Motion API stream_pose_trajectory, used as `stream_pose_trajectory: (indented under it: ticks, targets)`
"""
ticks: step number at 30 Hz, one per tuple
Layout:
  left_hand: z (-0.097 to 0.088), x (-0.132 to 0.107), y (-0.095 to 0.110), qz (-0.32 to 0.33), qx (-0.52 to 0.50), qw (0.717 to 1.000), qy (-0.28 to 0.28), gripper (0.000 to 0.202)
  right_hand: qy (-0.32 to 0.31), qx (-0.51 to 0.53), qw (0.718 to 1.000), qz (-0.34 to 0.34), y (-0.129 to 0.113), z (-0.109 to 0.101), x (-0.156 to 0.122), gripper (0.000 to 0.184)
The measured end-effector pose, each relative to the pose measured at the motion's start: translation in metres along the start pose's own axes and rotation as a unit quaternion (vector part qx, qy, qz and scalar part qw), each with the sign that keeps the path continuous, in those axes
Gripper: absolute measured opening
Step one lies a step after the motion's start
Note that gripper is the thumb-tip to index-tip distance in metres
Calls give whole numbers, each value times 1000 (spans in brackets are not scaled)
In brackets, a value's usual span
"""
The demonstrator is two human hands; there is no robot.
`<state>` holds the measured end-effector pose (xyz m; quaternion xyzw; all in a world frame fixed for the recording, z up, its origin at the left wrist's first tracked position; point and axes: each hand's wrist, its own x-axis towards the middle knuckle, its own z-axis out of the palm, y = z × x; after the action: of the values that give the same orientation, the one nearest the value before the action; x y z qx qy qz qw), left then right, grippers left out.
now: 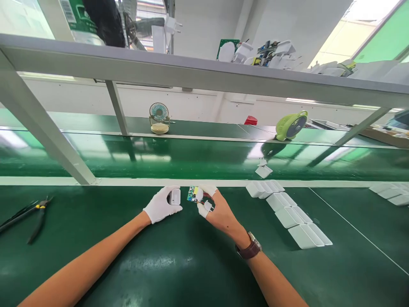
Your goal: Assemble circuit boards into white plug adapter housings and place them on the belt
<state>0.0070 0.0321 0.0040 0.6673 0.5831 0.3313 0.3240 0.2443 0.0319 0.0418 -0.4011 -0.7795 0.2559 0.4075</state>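
Note:
My left hand [160, 205], in a white glove, is closed around a small white charger housing [174, 196] whose open end faces right. My right hand [214, 209], with white finger cots and a brown wristwatch, pinches a small green circuit board [193, 194] just to the right of the housing. The board and the housing are a few centimetres apart, above the green bench mat [179, 264] near the pale rail.
A curved row of several white housings [287, 213] lies to the right. More white parts [391, 192] sit at the far right. Pliers [36, 213] lie at the left. Beyond the rail runs a green conveyor [191, 157] carrying a white part [263, 170]; two small fans [159, 117] [290, 125] stand behind.

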Motion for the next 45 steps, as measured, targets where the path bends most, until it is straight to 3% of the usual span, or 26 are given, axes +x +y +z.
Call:
stream_pose_trajectory:
  ticks: [3, 6, 11, 25, 45]
  targets:
    - [3, -8, -3, 44, -24, 998, 43, 67, 4, 40, 999, -9, -3, 9, -8, 51]
    - [6, -14, -5, 85, -26, 993, 71, 73, 1, -3, 998, -57, -2, 11, -16, 50]
    - [12, -16, -7, 56, -17, 996, 72, 79, 31, -82, 984, -157, -2, 15, -27, 62]
    - [17, -21, -13, 209, 21, 976, 60, 64, -27, -126, 982, -138, -4, 20, -34, 66]
    - [20, -20, -18, 285, 48, 955, 70, 61, -55, -160, 976, -134, -1, 19, -34, 66]
